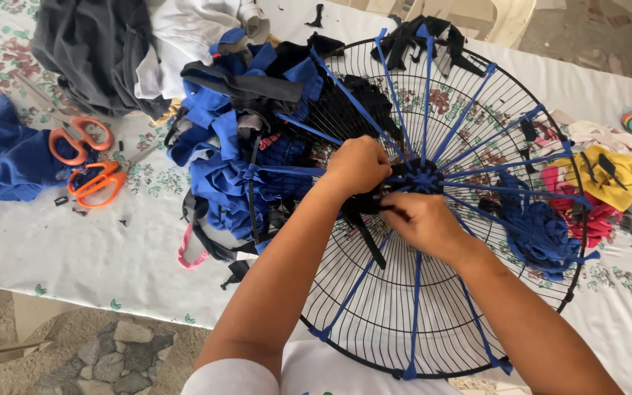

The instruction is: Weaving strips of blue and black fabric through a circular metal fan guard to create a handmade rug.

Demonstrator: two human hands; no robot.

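- Left hand (358, 165) clenched on a black fabric strip (366, 238) at the fan guard (374, 322) hub.
- Right hand (420, 222) pinches the same strip, which trails toward the counter's near edge.

Open wire of fan guard (396, 322) from 5 to 7 o'clock, passable between blue strips (477, 110). Blocked at 9 to 11 o'clock by heaped blue and black cloth scraps (235, 139); orange scissors (85, 161) beyond at 9.

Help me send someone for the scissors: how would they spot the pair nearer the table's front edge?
Start at the round black wire fan guard on the white floral tablecloth. Left of the blue fabric pile lie two orange-handled scissors; the wanted pair is the lower one, beside the other pair.
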